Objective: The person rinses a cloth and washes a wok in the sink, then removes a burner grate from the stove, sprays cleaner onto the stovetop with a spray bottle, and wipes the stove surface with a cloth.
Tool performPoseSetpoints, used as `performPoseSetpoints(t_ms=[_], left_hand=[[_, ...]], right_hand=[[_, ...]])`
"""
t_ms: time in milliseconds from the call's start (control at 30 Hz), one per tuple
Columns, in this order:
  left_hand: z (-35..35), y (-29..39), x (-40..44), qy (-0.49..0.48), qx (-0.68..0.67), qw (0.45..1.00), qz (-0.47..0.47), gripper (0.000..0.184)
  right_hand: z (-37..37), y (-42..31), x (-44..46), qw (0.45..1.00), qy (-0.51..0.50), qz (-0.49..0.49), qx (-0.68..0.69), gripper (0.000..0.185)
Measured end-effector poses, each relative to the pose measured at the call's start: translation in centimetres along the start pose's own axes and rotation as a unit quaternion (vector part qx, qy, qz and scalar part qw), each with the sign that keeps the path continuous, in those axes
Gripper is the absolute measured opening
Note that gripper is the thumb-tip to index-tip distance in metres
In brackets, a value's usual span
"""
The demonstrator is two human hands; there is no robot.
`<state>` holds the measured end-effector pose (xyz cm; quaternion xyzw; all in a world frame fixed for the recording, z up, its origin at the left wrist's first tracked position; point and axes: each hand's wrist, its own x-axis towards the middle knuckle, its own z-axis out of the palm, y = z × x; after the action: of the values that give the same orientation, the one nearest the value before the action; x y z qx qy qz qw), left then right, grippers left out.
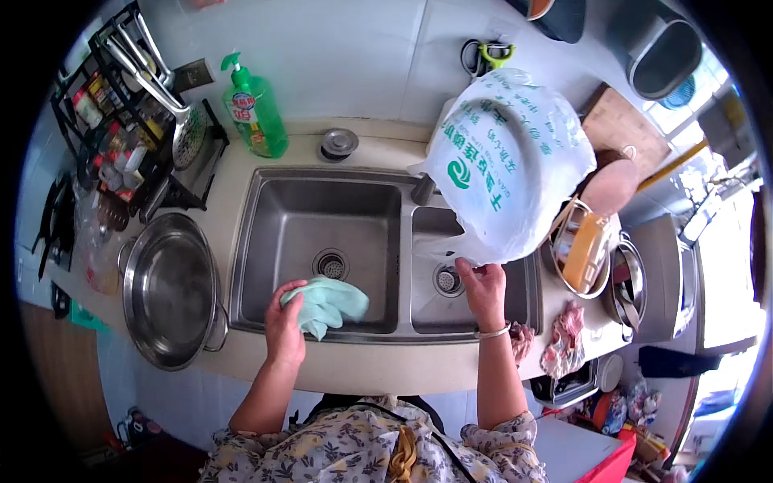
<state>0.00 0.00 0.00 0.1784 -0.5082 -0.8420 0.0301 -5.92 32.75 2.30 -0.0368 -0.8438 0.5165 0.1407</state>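
My left hand (284, 326) is closed on a pale green cloth (334, 304), which hangs over the front of the large sink basin (278, 233). A white plastic bag (523, 173) with green printing is spread out above the small sink basin (431, 310) and hides most of the faucet (423, 191). A round shape shows through the bag, but I cannot make out what it is. At the bag's lower edge, the thumb and fingers of my right hand (485, 296) are pinched together on the plastic.
Left of the sink stand a steel pot (171, 290) and a black spice rack (133, 137). Behind it are a green soap bottle (256, 113) and a drain strainer (339, 144). At right are a utensil basket (585, 249), a metal bowl (630, 278) and a pink rag (565, 340).
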Motion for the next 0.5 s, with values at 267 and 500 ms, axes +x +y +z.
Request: performPoseSetpoints(t_ms=[267, 500], left_hand=[[1.5, -1.9, -2.0, 0.145, 0.006, 0.988, 0.058, 0.024], [1.8, -2.5, -1.4, 0.177, 0.01, 0.982, 0.061, 0.028]], right_hand=[[5.5, 0.0, 1.4, 0.989, -0.058, -0.121, 0.061, 0.034], [15.2, -5.2, 2.3, 0.97, -0.105, -0.206, 0.075, 0.05]])
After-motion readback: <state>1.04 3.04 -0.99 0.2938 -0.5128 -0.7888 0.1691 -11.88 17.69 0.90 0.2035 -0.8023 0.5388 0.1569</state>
